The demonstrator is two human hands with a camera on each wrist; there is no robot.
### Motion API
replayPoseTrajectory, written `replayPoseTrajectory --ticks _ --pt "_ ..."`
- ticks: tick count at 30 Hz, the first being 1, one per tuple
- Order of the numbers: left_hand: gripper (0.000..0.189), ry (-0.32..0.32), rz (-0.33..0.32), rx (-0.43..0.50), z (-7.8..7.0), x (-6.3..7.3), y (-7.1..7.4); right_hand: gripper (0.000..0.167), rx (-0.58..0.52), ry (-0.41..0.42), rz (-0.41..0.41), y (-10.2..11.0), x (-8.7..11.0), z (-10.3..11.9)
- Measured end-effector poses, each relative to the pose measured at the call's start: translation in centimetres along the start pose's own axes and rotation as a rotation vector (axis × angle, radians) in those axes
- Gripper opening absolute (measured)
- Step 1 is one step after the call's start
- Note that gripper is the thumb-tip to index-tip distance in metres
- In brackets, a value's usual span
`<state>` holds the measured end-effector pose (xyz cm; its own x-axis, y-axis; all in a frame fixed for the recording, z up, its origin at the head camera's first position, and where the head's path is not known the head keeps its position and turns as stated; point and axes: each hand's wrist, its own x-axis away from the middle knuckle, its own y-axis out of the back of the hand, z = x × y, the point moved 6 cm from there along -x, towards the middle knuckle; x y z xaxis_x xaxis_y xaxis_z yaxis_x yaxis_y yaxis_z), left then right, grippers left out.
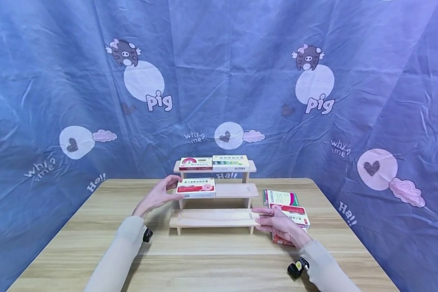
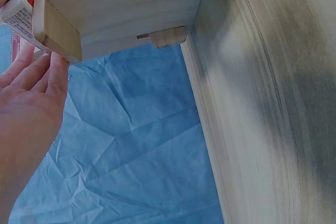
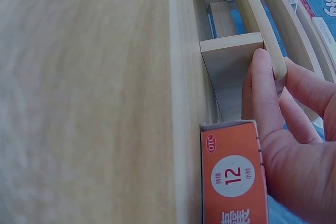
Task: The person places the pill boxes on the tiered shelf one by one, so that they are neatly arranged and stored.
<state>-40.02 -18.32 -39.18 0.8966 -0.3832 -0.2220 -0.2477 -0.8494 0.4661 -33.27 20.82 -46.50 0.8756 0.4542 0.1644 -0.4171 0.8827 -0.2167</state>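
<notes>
Evidently, bare wood runs from the red-and-white box to the right edge of the wooden stand's middle tier. That box sits at the left end, gripped by the left hand's fingers. The right hand pinches the bottom tier's right end. Two boxes rest on top; at least three overlapping boxes lie rightward on the table.
</notes>
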Motion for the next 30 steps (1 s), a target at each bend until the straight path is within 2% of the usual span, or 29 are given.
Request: replayPoseTrajectory --ticks 8,12,20,25,30 --pt "0.06 -0.025 0.005 -0.027 -0.19 0.23 -0.11 0.054 -0.006 0.003 -0.002 0.06 0.12 0.0" --pt "0.056 -0.039 -0.013 -0.04 -0.26 0.34 -0.11 0.053 -0.004 0.008 0.0 0.04 0.13 -0.01" --pt "0.056 0.013 -0.036 0.045 0.03 0.57 -0.03 0.05 -0.003 -0.002 0.013 -0.08 0.11 -0.22" --pt "0.06 0.013 -0.046 0.104 0.0 0.59 0.01 0.05 -0.003 0.0 -0.008 -0.04 0.06 -0.13" --pt "0.059 0.004 -0.048 0.098 0.02 0.48 0.07 0.053 0.006 -0.004 -0.024 -0.05 0.12 -0.01"
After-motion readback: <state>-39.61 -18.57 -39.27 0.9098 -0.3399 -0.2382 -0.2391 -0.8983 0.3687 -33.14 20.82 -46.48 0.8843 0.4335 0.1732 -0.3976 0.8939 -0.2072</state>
